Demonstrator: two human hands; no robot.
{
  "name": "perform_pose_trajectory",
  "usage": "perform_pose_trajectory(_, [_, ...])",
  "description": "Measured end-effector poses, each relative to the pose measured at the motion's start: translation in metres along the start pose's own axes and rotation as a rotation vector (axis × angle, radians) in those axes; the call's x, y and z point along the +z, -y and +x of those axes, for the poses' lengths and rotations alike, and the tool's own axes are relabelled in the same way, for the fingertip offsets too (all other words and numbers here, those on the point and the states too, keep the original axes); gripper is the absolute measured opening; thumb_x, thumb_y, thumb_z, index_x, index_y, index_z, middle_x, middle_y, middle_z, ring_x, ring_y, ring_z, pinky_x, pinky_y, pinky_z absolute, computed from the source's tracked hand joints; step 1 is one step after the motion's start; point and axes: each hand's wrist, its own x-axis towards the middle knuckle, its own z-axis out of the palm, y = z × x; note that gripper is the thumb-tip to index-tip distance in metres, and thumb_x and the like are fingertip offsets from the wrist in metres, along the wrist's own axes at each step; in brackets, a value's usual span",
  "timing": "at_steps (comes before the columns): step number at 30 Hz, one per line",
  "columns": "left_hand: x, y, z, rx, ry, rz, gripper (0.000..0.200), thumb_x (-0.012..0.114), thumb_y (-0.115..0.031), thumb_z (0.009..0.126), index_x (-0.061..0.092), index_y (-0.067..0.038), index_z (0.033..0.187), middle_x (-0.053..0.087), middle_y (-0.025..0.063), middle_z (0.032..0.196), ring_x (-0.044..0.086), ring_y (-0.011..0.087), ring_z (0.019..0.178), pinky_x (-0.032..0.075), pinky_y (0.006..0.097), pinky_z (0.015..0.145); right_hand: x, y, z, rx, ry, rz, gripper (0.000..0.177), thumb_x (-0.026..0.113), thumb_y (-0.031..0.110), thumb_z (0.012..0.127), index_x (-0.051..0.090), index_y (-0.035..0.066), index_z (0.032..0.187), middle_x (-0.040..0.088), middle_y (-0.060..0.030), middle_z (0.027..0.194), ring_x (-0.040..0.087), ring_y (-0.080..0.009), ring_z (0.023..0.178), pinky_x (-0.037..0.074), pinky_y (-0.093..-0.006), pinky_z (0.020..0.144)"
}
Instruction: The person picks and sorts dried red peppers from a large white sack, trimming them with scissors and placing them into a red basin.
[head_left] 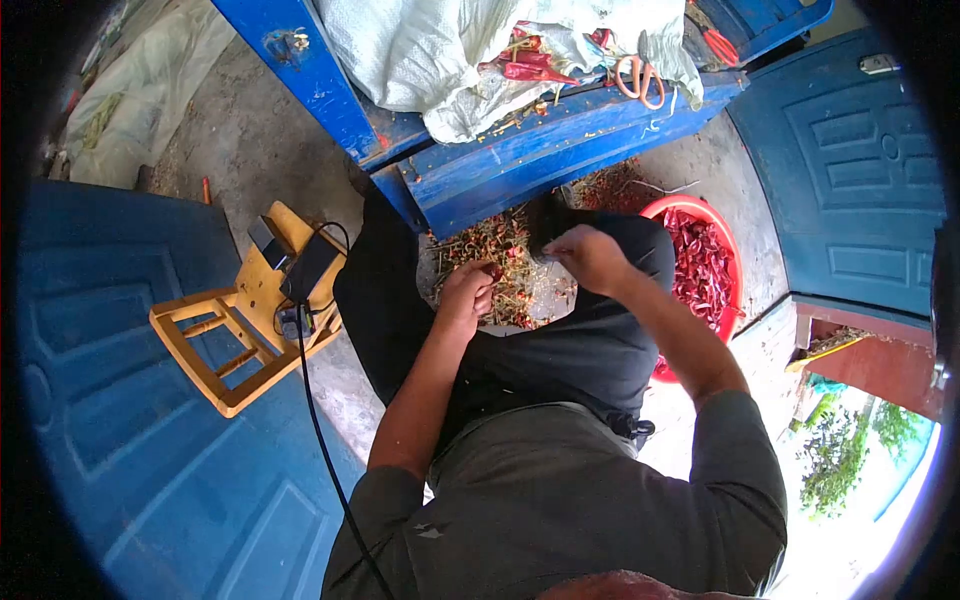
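Tight spot. Blue door panel [130, 420] hard on the left, another blue door [860, 170] on the right, and the edge of a blue cart [540, 150] straight ahead, just past the knees. Only open ground is the small concrete patch between the legs and the cart, mostly covered by a litter of stems and red scraps [500, 245]. Bare concrete runs further off at upper left.

Red basin [745, 270] of chilies sits by the right knee, touching or nearly touching the trouser leg. Yellow wooden stool [225, 345] lies tipped by the left leg, a black cable [325, 440] trailing from it toward the camera. On the cart: a white sack [430, 50] spilling red chilies, and orange-handled scissors [640, 80] at its edge.

Hands close together over the scrap pile, not touching. Left hand [465, 298] curled tight, fingertips pinching a small red chili [492, 271]. Right hand [592, 257] clenched, knuckles up, around a dark object [545, 222]. Possibly a tool, but the view is too blurred to say.
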Motion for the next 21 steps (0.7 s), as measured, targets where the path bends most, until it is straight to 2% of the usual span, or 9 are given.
perform_pose_trajectory(2, [0.005, -0.002, -0.003, -0.011, -0.033, 0.009, 0.013, 0.051, -0.003, 0.089, 0.055, -0.004, 0.1, 0.042, -0.0053, 0.061, 0.037, 0.0058, 0.044, 0.028, 0.0242, 0.041, 0.022, 0.016, -0.006, 0.267, 0.156, 0.115, 0.034, 0.061, 0.037, 0.094, 0.07, 0.01, 0.113, 0.069, -0.0173, 0.104, 0.067, -0.0355, 0.092, 0.053, -0.045, 0.081])
perform_pose_trajectory(6, [0.007, -0.004, -0.015, -0.058, -0.083, 0.096, 0.015, 0.056, -0.008, 0.089, 0.054, -0.005, 0.104, 0.043, -0.0044, 0.067, 0.039, 0.0064, 0.05, 0.03, 0.0239, 0.045, 0.066, 0.058, -0.011, 0.296, -0.018, 0.712, 0.044, 0.071, 0.033, 0.09, 0.064, 0.009, 0.127, 0.071, -0.015, 0.105, 0.07, -0.0275, 0.093, 0.054, -0.0381, 0.08])
perform_pose_trajectory(7, [0.007, -0.004, -0.016, -0.071, -0.074, 0.117, 0.015, 0.056, -0.008, 0.089, 0.054, -0.005, 0.104, 0.043, -0.0044, 0.067, 0.039, 0.0064, 0.05, 0.03, 0.0239, 0.045, 0.077, 0.063, -0.008, 0.237, -0.07, 0.824, 0.041, 0.073, 0.028, 0.089, 0.066, 0.007, 0.124, 0.071, -0.0132, 0.104, 0.069, -0.0229, 0.093, 0.054, -0.0365, 0.08])
perform_pose_trajectory(12, [0.014, 0.0, -0.019, -0.061, -0.119, 0.148, 0.019, 0.06, -0.013, 0.089, 0.056, -0.006, 0.107, 0.043, -0.004, 0.069, 0.04, 0.0083, 0.054, 0.031, 0.0261, 0.048, 0.084, 0.063, -0.009, 0.232, -0.143, 0.848, 0.028, 0.074, 0.023, 0.089, 0.071, 0.004, 0.109, 0.071, -0.0132, 0.1, 0.069, -0.0217, 0.089, 0.054, -0.0353, 0.08])
perform_pose_trajectory(14, [0.017, 0.002, -0.018, -0.081, -0.112, 0.157, 0.02, 0.06, -0.013, 0.089, 0.057, -0.006, 0.107, 0.043, -0.0038, 0.069, 0.04, 0.0089, 0.054, 0.031, 0.0267, 0.049, 0.056, 0.062, -0.017, 0.359, -0.21, 0.768, 0.023, 0.074, 0.017, 0.087, 0.071, 0.003, 0.105, 0.071, -0.0128, 0.1, 0.069, -0.0227, 0.089, 0.054, -0.0354, 0.079])
perform_pose_trajectory(16, [0.017, 0.005, -0.016, -0.034, -0.063, 0.17, 0.015, 0.058, -0.009, 0.089, 0.06, -0.006, 0.104, 0.044, -0.0035, 0.067, 0.039, 0.0066, 0.051, 0.031, 0.0235, 0.045, 0.027, 0.038, -0.033, 0.264, -0.529, 0.576, 0.019, 0.074, 0.014, 0.087, 0.072, 0.003, 0.103, 0.071, -0.0115, 0.097, 0.068, -0.0207, 0.092, 0.053, -0.0336, 0.082])
perform_pose_trajectory(17, [0.015, 0.006, -0.015, -0.034, -0.062, 0.165, 0.015, 0.058, -0.009, 0.089, 0.06, -0.006, 0.104, 0.044, -0.0035, 0.067, 0.039, 0.0066, 0.051, 0.031, 0.0235, 0.045, 0.008, 0.026, -0.047, 0.393, -0.617, 0.737, 0.018, 0.074, 0.014, 0.088, 0.072, 0.002, 0.101, 0.071, -0.0112, 0.098, 0.068, -0.0199, 0.095, 0.052, -0.0327, 0.084])
perform_pose_trajectory(18, [0.012, 0.007, -0.012, -0.054, -0.085, 0.149, 0.016, 0.059, -0.009, 0.089, 0.06, -0.006, 0.104, 0.044, -0.0037, 0.067, 0.039, 0.0064, 0.051, 0.031, 0.0234, 0.045, -0.034, 0.031, -0.062, 0.396, -0.75, 0.436, 0.019, 0.075, 0.014, 0.087, 0.072, 0.002, 0.101, 0.072, -0.0112, 0.1, 0.068, -0.0198, 0.095, 0.052, -0.0323, 0.085])
perform_pose_trajectory(21, [0.011, 0.01, -0.007, -0.07, -0.087, 0.115, 0.016, 0.059, -0.009, 0.088, 0.06, -0.006, 0.103, 0.045, -0.0039, 0.067, 0.039, 0.0062, 0.051, 0.03, 0.0231, 0.045, -0.082, -0.029, -0.128, 0.622, -0.925, 0.252, 0.024, 0.073, 0.015, 0.088, 0.07, 0.003, 0.109, 0.072, -0.0111, 0.097, 0.068, -0.0192, 0.092, 0.053, -0.0329, 0.084])
